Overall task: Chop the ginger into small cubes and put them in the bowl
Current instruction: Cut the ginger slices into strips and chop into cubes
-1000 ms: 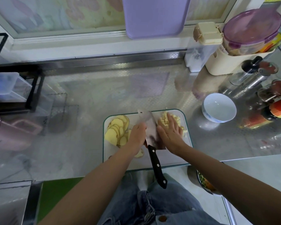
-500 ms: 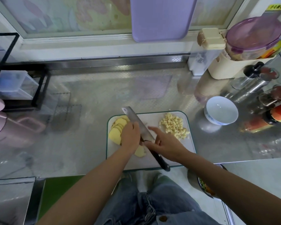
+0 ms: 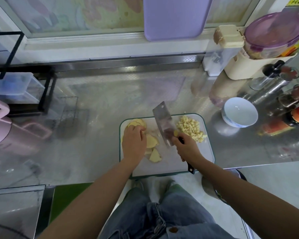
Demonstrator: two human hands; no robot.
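A white cutting board [image 3: 197, 163] with a green rim lies at the counter's front edge. Pale ginger slices [image 3: 152, 142] are on its left part, and a pile of small ginger cubes [image 3: 190, 129] sits at its far right corner. My left hand [image 3: 133, 144] rests palm down over the slices. My right hand [image 3: 186, 149] grips the black handle of a cleaver [image 3: 162, 123], whose blade stands between the slices and the cubes, tip pointing away. A small ginger bit sticks to the blade near my thumb. The white bowl [image 3: 239, 114] stands empty to the right of the board.
Jars and bottles [image 3: 286, 107] crowd the counter's right side behind the bowl, with a cream container [image 3: 248, 66] and a purple-lidded box [image 3: 274, 35]. A pink kettle [image 3: 5, 131] and a black rack [image 3: 24, 87] stand at left. A purple board [image 3: 176, 18] leans on the window.
My right hand left the cube pile, took the cleaver's handle and swung the blade upright between slices and cubes. My left hand let go of the blade and settled over the slices.
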